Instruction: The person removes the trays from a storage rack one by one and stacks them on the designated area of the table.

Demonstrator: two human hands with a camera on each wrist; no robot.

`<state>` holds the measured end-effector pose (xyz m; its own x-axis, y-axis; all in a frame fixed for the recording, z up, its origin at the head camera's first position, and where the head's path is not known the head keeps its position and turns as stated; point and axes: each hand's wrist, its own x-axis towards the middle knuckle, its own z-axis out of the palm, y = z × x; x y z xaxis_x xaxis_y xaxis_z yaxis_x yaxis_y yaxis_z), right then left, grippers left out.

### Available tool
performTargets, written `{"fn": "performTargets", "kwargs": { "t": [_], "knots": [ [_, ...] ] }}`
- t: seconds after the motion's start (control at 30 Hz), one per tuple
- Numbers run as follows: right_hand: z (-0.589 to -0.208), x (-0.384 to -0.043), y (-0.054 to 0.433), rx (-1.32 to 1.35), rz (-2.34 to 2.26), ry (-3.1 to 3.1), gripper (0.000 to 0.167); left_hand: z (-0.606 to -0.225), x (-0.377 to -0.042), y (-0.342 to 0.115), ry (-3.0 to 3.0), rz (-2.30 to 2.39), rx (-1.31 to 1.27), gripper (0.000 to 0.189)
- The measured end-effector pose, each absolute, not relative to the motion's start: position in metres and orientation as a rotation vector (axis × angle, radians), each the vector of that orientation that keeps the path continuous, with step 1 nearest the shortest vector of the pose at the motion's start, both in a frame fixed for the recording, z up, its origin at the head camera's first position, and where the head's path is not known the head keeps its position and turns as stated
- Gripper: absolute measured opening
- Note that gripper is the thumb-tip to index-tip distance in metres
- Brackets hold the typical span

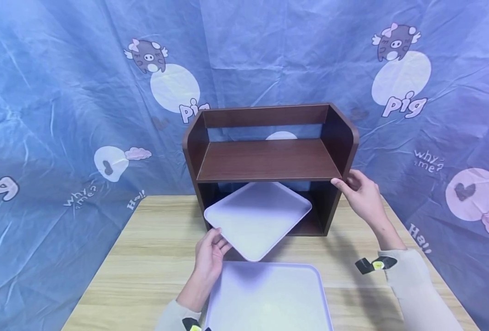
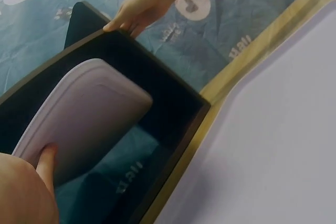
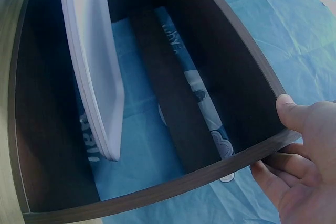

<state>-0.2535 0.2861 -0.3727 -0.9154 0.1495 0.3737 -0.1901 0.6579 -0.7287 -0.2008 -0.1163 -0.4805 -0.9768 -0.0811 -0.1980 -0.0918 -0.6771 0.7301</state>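
Note:
A white rectangular tray (image 1: 258, 216) slants into the lower compartment of a dark brown two-tier shelf (image 1: 269, 161), its near corner sticking out the front. My left hand (image 1: 210, 255) pinches its left edge, thumb on top and fingers beneath. The left wrist view shows the thumb against the tray (image 2: 94, 108). At the shelf's right side panel, my right hand (image 1: 364, 195) grips the edge at middle-board height; the thumb lies on the front and the fingers reach behind. In the right wrist view, the tray (image 3: 89, 61) stands apart from the shelf's side wall.
A second white tray (image 1: 269, 294) lies flat on the wooden table (image 1: 153, 257) before the shelf. Behind everything hangs a blue cloth (image 1: 269, 59) printed with pigs and words. The shelf's upper tier (image 1: 269, 158) is bare.

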Motion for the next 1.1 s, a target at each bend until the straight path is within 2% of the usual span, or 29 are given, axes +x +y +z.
{"fn": "performTargets", "kwargs": {
  "t": [1.1],
  "knots": [
    [-0.377,-0.255,0.287,0.045,1.162,-2.434,0.056,-0.469,-0.206,-0.172,1.39,2.699,-0.061,0.036]
  ]
}}
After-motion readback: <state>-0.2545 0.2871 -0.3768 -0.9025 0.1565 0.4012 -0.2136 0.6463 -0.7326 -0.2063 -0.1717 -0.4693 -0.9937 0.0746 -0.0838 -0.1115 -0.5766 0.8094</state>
